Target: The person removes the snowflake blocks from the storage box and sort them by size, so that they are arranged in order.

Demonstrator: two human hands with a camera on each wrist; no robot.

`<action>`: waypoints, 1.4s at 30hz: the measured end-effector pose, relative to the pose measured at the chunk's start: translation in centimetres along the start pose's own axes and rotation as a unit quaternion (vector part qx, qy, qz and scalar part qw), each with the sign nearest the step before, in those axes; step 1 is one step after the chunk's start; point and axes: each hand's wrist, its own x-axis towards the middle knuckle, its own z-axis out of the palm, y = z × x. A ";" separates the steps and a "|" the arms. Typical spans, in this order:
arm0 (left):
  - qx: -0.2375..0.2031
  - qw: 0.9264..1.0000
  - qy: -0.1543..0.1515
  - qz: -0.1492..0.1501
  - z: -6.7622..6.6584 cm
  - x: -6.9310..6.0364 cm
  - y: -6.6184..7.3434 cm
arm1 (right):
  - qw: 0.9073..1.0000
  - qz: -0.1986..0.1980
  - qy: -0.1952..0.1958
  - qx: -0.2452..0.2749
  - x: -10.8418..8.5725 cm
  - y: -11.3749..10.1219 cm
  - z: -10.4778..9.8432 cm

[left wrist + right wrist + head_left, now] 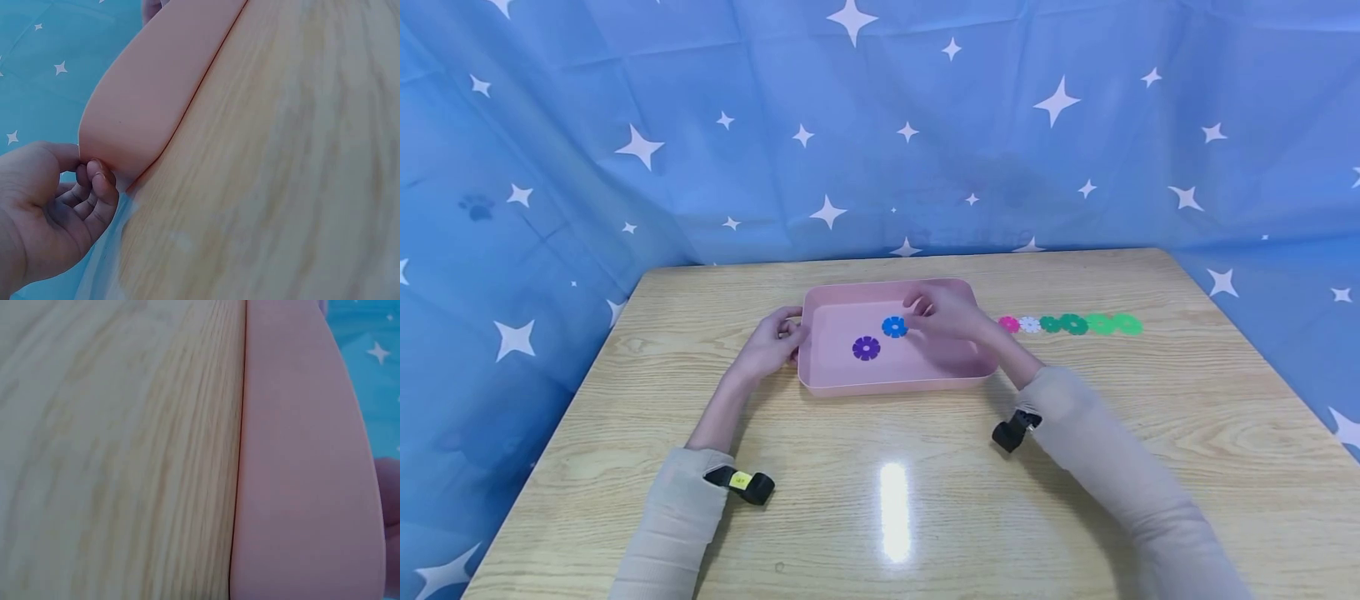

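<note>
A pink rectangular tray [895, 386] lies on the table. My left hand [769, 343] grips its left rim; in the left wrist view the fingers [103, 194] curl at the tray's corner. Inside the tray are a purple notched plastic disc [866, 348] and a blue one [894, 327]. My right hand [951, 312] hovers over the tray's right half, fingers loosely bent and thumb apart from the forefinger. Its fingertips are right beside the blue disc; whether they touch it I cannot tell. The tray wall [306, 462] hides most of that hand in the right wrist view.
Right of the tray, a row of notched discs runs along the wooden table [850, 467]: a pink disc [1009, 324], a white disc [1029, 325], dark green discs [1073, 324] and light green discs [1127, 324]. A blue star-patterned cloth [880, 150] hangs behind.
</note>
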 end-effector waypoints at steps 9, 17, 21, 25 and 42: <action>0.000 1.000 0.000 0.004 0.0 0.0 0.1 | 0.999 0.026 -0.034 0.010 1.4 0.1 1.4; 0.000 1.000 0.001 0.004 0.0 0.0 -0.1 | 0.998 0.043 -0.046 -0.001 1.7 -0.1 1.7; -0.001 1.000 0.001 0.002 0.1 0.1 0.0 | 0.998 0.044 -0.045 0.003 1.7 -0.1 1.7; -0.002 1.000 0.000 0.001 0.1 0.0 0.1 | 0.998 0.048 -0.044 0.006 1.6 -0.1 1.7; -0.004 1.000 0.001 -0.004 0.0 -0.1 0.1 | 0.999 0.027 -0.030 0.028 1.3 -0.1 1.4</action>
